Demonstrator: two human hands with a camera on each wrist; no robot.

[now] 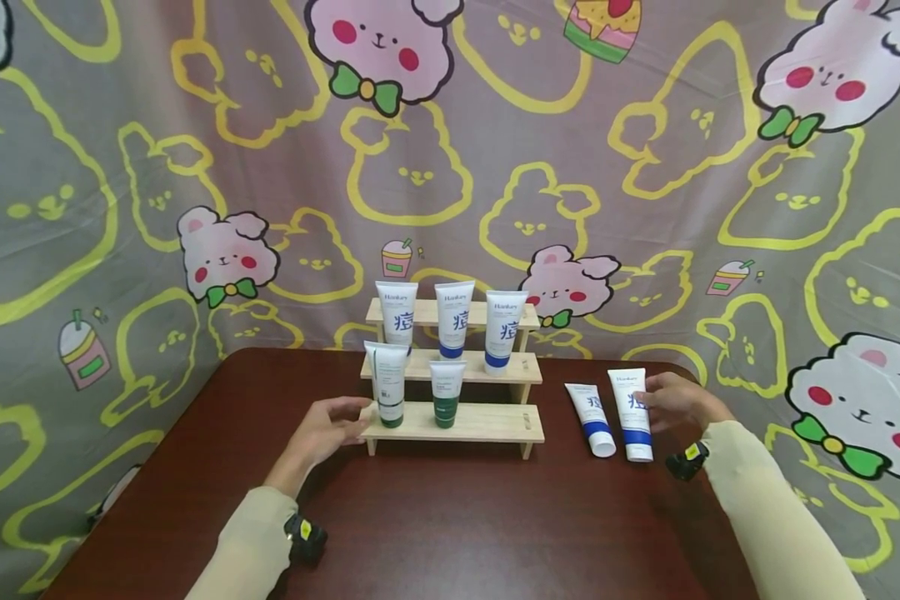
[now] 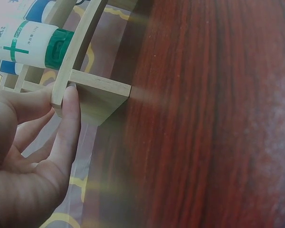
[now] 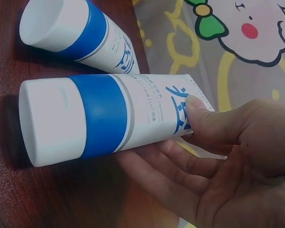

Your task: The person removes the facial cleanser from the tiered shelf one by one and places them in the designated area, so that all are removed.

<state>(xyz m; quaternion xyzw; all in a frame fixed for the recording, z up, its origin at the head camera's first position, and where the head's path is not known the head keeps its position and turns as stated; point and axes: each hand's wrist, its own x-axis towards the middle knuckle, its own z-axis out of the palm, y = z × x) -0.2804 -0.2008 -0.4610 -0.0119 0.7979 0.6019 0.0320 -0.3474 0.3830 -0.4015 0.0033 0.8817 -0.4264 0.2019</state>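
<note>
My left hand [image 1: 328, 429] pinches the left end of the lowest board of a wooden step rack [image 1: 487, 423]; the left wrist view shows a fingertip against the board's underside [image 2: 97, 97]. On that board stand a white-and-green tube [image 1: 388, 383] and a smaller green-bottomed tube [image 1: 446, 396]. Off to the right, my right hand [image 1: 671, 400] grips a white squeeze tube with a blue band [image 1: 630, 412], thumb on its printed front and fingers beneath in the right wrist view. A matching tube [image 3: 80, 28] lies beside it, untouched.
Three more blue-banded tubes, including a middle one [image 1: 453, 321], stand on the rack's middle step. The dark red-brown table [image 1: 450, 525] extends toward me. Behind it hangs a patterned cloth [image 1: 435, 242] with cartoon bunnies.
</note>
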